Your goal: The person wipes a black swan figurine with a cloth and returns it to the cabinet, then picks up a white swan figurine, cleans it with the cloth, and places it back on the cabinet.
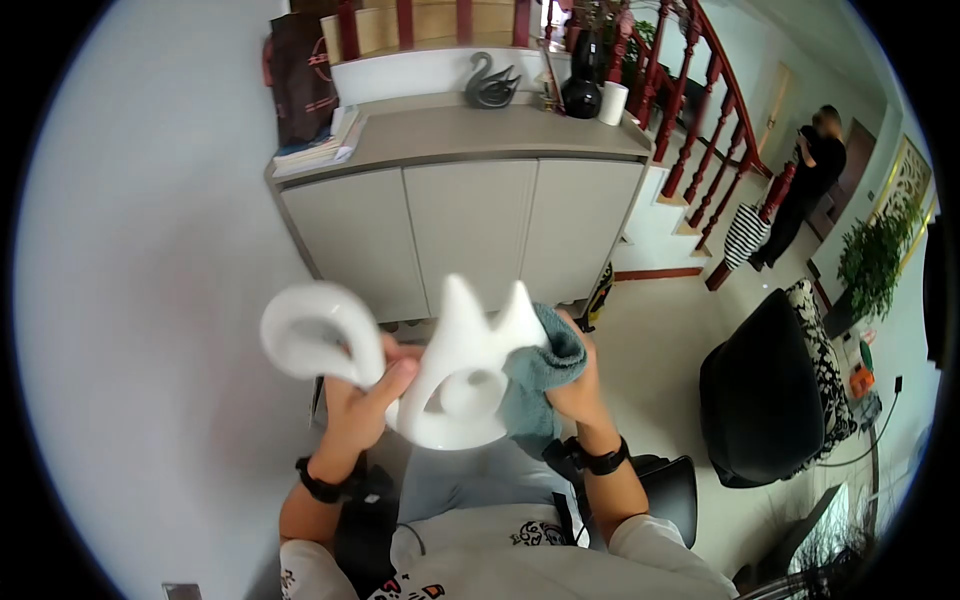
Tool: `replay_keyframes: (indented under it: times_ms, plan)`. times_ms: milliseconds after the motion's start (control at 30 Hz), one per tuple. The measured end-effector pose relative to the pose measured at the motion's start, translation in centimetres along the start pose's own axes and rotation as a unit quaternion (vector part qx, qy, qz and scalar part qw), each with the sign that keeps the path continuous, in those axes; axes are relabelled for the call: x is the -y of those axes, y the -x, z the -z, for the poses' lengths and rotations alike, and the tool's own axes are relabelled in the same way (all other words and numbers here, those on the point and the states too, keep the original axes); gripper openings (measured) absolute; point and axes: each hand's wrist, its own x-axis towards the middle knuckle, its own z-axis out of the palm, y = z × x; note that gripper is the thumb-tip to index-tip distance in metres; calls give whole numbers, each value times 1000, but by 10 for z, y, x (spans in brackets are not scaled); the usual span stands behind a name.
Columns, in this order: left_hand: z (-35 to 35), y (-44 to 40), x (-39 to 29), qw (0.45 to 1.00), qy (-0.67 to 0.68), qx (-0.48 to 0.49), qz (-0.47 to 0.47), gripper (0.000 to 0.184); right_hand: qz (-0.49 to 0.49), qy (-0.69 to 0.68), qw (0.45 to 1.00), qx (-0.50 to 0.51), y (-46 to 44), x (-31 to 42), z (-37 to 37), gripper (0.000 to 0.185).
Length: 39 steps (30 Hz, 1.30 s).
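A glossy white swan figurine is held up before my body, with its curved neck to the left and two pointed wing tips upward. My left hand grips it at the base of the neck, the thumb lying across the front. At the other end, my right hand holds a grey-green cloth bunched against the swan's right side. The cloth hides part of the figurine, and some of my right fingers are out of sight behind it.
Ahead stands a low grey cabinet. On its top are a dark swan figurine, a black vase, a white cylinder and stacked books. To the right are a black armchair, a staircase railing and a standing person.
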Motion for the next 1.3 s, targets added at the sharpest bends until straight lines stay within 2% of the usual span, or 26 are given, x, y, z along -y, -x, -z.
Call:
replay_keyframes:
  times_ms: [33,67,167,200,267,367,400,433,533,567,633,700,733,833,867,967,1000,1100,1233,1267,1300]
  plan:
    - [1,-3,-9,999,-19,27,14,14,19,19,999,33,-4,2,0,36]
    - [1,-8,-11,998,-45,49,-4,20,-2,31,999,35,-7,10,-5,29]
    - [-4,-18,-23,996,-63,47,38,27,-30,-44,998,16,-23,-9,-12,24]
    - [-2,-24,-29,993,-81,70,44,28,-55,-115,992,7,-30,-18,-16,20]
    - [2,-40,-43,985,-116,116,52,29,-112,-127,986,-9,-42,-34,-21,19]
    - [20,-80,-47,961,-132,232,72,26,-184,-208,959,-50,-60,-74,-29,24]
    - [27,-99,-41,954,-81,282,66,27,-219,-240,944,-61,-69,-83,-31,25]
    - [36,-118,-34,949,-66,302,66,41,-254,-272,925,-73,-79,-93,-33,27]
    - [50,-185,-6,930,-5,366,35,70,-354,-281,892,-25,-117,-125,-37,35]
    - [53,-213,5,914,-52,396,-66,68,-372,-277,886,-7,-128,-138,-41,37]
    - [58,-263,11,886,-169,381,-203,66,-391,-283,876,20,-170,-147,-51,41]
    - [55,-296,6,926,-41,365,-91,59,-400,-304,864,42,-219,-128,-61,43]
    - [56,-309,4,931,13,362,-39,56,-395,-308,863,65,-237,-146,-61,34]
    - [62,-349,-12,919,147,353,93,44,-421,-427,798,61,-266,-171,-51,28]
    - [62,-364,-27,918,155,356,84,37,-514,-318,795,49,-302,-133,-53,25]
    - [52,-394,-65,922,200,318,95,38,-512,-311,800,37,-339,-136,-53,30]
    - [49,-401,-80,927,206,296,106,39,-535,-345,771,20,-340,-156,-49,29]
    - [38,-424,-127,943,199,239,120,42,-449,-284,845,56,-400,-102,-45,29]
    - [23,-451,-170,966,166,177,96,38,-328,-257,899,134,-454,-76,-26,32]
    - [18,-456,-181,971,156,154,95,36,-405,-215,883,98,-467,-67,-22,33]
    - [14,-463,-189,976,146,131,93,35,-403,-214,886,77,-471,-72,-13,35]
